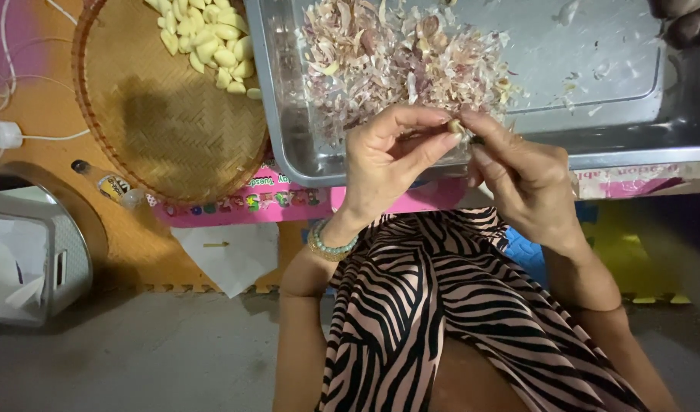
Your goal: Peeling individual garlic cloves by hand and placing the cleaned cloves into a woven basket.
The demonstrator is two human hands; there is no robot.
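Note:
My left hand (388, 164) and my right hand (522, 179) meet at the near rim of a metal tray (617, 141). Both pinch a small garlic clove (456, 127) between their fingertips. My right hand seems to hold a small knife blade against the clove, though most of it is hidden. A heap of pinkish garlic skins (400, 57) lies in the tray just beyond my fingers. A round woven bamboo tray (167, 130) at the left holds several peeled pale yellow garlic cloves (209, 38) at its far side. A green bead bracelet (331, 246) is on my left wrist.
A pink printed sheet (281, 200) lies under both trays on an orange mat. A small bottle (106, 181), white paper (228, 255), a silver box (37, 255) and a white cable with plug (3, 136) sit at the left. Another person's fingers (682, 19) show at the top right.

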